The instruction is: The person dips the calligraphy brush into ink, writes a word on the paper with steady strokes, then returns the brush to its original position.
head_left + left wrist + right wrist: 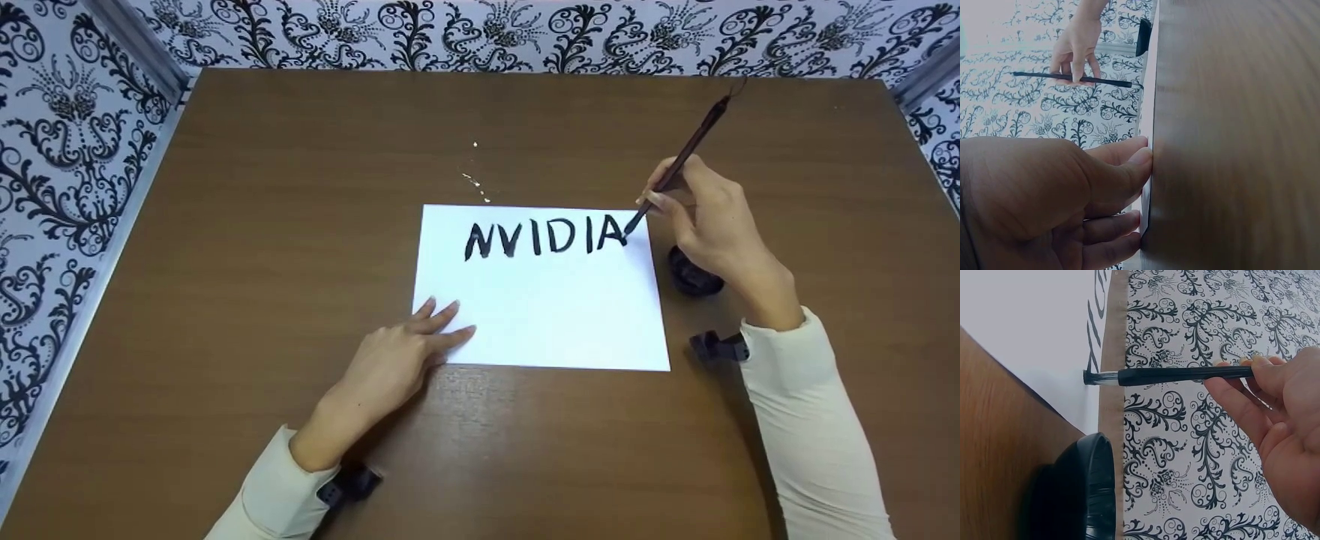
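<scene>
A white sheet of paper [555, 315] lies on the brown table, with "NVIDIA" [544, 236] lettered in black along its upper part. My right hand [712, 217] pinches a dark ink brush [694, 142] between thumb and fingers. In the right wrist view the bristles [1100, 378] of the brush touch the paper at the last letter, A. Spread fingers of my left hand [397, 360] press on the sheet's lower left corner. Below my right hand stands a small black bowl [694, 274], partly covered by that hand; its open rim shows in the right wrist view.
The brown table [285, 225] spreads around the paper. Small pale flecks [476, 184] dot its surface beyond the sheet's top edge. Black-and-white patterned cloth or paper [480, 37] borders the table. Dark camera mounts [349, 484] sit at both wrists.
</scene>
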Available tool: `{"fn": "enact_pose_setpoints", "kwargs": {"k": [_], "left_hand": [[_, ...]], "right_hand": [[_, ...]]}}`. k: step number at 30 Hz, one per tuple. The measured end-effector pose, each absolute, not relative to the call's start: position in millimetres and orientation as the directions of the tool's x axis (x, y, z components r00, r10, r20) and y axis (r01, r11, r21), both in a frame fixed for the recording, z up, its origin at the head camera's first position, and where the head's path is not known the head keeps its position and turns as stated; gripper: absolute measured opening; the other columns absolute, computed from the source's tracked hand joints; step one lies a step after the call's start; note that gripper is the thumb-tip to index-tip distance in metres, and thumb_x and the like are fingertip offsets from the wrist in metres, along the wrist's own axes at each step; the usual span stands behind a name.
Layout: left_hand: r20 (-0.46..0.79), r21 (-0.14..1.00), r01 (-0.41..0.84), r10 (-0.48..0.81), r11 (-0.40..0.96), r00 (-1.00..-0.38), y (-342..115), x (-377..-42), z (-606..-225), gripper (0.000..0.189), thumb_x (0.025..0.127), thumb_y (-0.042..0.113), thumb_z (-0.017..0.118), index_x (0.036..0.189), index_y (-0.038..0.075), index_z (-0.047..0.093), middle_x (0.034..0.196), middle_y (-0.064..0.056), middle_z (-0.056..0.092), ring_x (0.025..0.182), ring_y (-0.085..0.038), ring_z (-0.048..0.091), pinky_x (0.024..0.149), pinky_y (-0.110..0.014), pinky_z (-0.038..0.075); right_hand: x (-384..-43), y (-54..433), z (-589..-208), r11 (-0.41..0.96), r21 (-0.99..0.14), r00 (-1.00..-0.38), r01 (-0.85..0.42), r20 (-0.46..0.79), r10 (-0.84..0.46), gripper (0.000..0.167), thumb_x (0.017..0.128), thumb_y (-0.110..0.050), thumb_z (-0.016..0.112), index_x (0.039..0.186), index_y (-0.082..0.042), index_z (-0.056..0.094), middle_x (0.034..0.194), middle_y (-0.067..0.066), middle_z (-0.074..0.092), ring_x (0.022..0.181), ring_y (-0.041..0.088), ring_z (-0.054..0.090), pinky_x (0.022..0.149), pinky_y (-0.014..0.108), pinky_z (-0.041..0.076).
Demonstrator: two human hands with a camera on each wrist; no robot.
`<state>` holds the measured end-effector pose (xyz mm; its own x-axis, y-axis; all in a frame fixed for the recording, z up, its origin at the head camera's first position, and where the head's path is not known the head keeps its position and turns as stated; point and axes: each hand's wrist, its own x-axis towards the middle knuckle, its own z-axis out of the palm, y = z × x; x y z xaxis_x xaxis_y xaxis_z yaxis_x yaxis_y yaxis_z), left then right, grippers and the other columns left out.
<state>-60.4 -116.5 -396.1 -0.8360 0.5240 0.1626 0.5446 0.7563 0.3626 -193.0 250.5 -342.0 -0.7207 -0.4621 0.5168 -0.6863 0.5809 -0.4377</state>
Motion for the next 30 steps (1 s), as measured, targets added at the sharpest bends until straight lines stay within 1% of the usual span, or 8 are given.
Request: {"fn": "enact_pose_setpoints", "kwargs": {"k": [9, 14, 15, 19, 22, 26, 28, 30], "left_hand": [[0.147, 0.365, 0.536, 0.521, 0.762, -0.841, -118, -61, -396, 0.04, 0.088, 0.002, 0.065, 0.123, 0.021, 0.066, 0.136, -0.007, 0.053, 0.121, -0.032, 0.051, 0.038, -0.023, 0.029], [0.12, 0.378, 0.515, 0.511, 0.769, -0.851, -118, -60, -396, 0.041, 0.089, 0.002, 0.065, 0.125, 0.022, 0.065, 0.137, -0.006, 0.052, 0.123, -0.031, 0.05, 0.038, -0.023, 0.025], [0.115, 0.384, 0.51, 0.508, 0.77, -0.854, -118, -60, -396, 0.041, 0.089, 0.002, 0.065, 0.125, 0.023, 0.065, 0.137, -0.005, 0.051, 0.123, -0.031, 0.049, 0.038, -0.023, 0.024], [0.111, 0.385, 0.509, 0.509, 0.77, -0.854, -117, -60, -396, 0.042, 0.089, 0.002, 0.065, 0.125, 0.023, 0.065, 0.138, -0.005, 0.051, 0.124, -0.031, 0.049, 0.038, -0.023, 0.026], [0.12, 0.376, 0.521, 0.517, 0.767, -0.848, -117, -60, -396, 0.042, 0.088, 0.002, 0.065, 0.125, 0.022, 0.065, 0.137, -0.006, 0.051, 0.123, -0.031, 0.049, 0.038, -0.023, 0.027], [0.121, 0.363, 0.525, 0.52, 0.769, -0.845, -116, -60, -396, 0.042, 0.088, 0.003, 0.065, 0.125, 0.022, 0.065, 0.137, -0.005, 0.052, 0.123, -0.031, 0.05, 0.038, -0.025, 0.028], [0.121, 0.361, 0.527, 0.521, 0.77, -0.845, -116, -61, -395, 0.042, 0.088, 0.003, 0.065, 0.125, 0.023, 0.065, 0.137, -0.005, 0.052, 0.124, -0.031, 0.05, 0.039, -0.025, 0.028], [0.12, 0.358, 0.527, 0.522, 0.77, -0.844, -117, -61, -395, 0.042, 0.088, 0.002, 0.065, 0.125, 0.023, 0.065, 0.137, -0.005, 0.052, 0.124, -0.031, 0.049, 0.038, -0.025, 0.028]], "right_hand": [[-194, 247, -342, 0.592, -0.426, -0.722, -0.684, 0.512, -0.465, 0.015, 0.092, 0.003, 0.058, 0.106, 0.003, 0.052, 0.096, 0.01, 0.064, 0.089, 0.022, 0.066, 0.079, 0.012, 0.046], [-194, 246, -341, 0.573, -0.449, -0.723, -0.685, 0.513, -0.463, 0.016, 0.091, 0.005, 0.058, 0.106, 0.005, 0.053, 0.097, 0.011, 0.063, 0.088, 0.019, 0.067, 0.076, 0.014, 0.048], [-194, 246, -341, 0.567, -0.466, -0.729, -0.679, 0.516, -0.45, 0.017, 0.09, 0.006, 0.059, 0.107, 0.005, 0.054, 0.097, 0.011, 0.064, 0.088, 0.018, 0.067, 0.075, 0.015, 0.049], [-187, 245, -328, 0.548, -0.512, -0.741, -0.662, 0.557, -0.375, 0.029, 0.086, 0.011, 0.062, 0.114, 0.005, 0.054, 0.095, 0.01, 0.066, 0.089, 0.007, 0.066, 0.075, 0.017, 0.05], [-175, 244, -306, 0.522, -0.525, -0.722, -0.673, 0.619, -0.309, 0.042, 0.082, 0.016, 0.063, 0.121, 0.007, 0.051, 0.094, 0.014, 0.067, 0.089, 0.004, 0.065, 0.077, 0.02, 0.051], [-161, 245, -272, 0.501, -0.561, -0.718, -0.659, 0.668, -0.197, 0.055, 0.077, 0.019, 0.066, 0.127, 0.005, 0.048, 0.096, 0.018, 0.068, 0.085, 0.011, 0.067, 0.074, 0.023, 0.052], [-156, 248, -259, 0.451, -0.622, -0.737, -0.64, 0.663, -0.131, 0.057, 0.076, 0.018, 0.067, 0.128, 0.005, 0.049, 0.096, 0.021, 0.068, 0.084, 0.016, 0.068, 0.074, 0.024, 0.052], [-153, 255, -248, 0.392, -0.672, -0.755, -0.629, 0.648, -0.1, 0.055, 0.078, 0.017, 0.067, 0.128, 0.005, 0.049, 0.096, 0.024, 0.067, 0.083, 0.02, 0.068, 0.074, 0.024, 0.052]]}}
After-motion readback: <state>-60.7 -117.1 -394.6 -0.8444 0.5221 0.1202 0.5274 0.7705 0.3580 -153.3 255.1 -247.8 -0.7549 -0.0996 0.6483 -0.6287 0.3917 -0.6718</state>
